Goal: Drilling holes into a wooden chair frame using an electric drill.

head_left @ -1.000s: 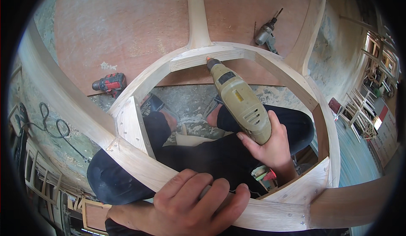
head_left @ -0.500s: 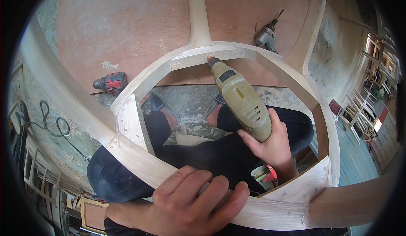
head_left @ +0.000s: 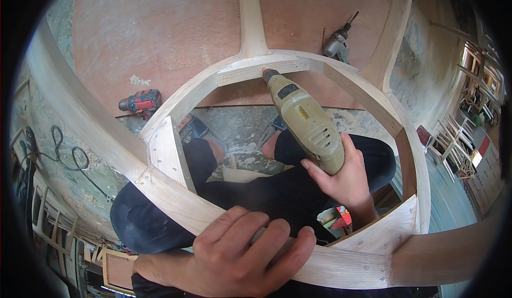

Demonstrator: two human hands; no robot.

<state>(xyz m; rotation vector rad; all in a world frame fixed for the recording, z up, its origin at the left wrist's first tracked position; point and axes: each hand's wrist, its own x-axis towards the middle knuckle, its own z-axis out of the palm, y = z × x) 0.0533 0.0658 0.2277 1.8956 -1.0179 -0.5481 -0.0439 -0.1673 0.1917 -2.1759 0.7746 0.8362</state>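
Observation:
A pale, unpainted wooden chair frame [head_left: 181,207] with a rounded seat ring and several curved legs rests across my lap. My left hand [head_left: 250,250] is closed over its near rail, fingers curled; a bit of something grey shows between them, too little to name. From inside the ring, my right hand [head_left: 346,175] grips the handle end of a beige power drill [head_left: 306,122]. The drill points away from me, and its tip meets the inner face of the far rail block [head_left: 240,74]. The grip's underside and trigger are hidden.
A red and black cordless drill [head_left: 141,103] lies left of the ring, at the edge of a reddish board [head_left: 160,31]. Beyond the far rail lies another grey power tool [head_left: 336,44]. A black cable [head_left: 80,159] curls on the left floor; wooden frames [head_left: 453,143] stand at right.
Almost everything holds still. The chair frame and drill sit only a few pixels differently in view; both hands keep their grip.

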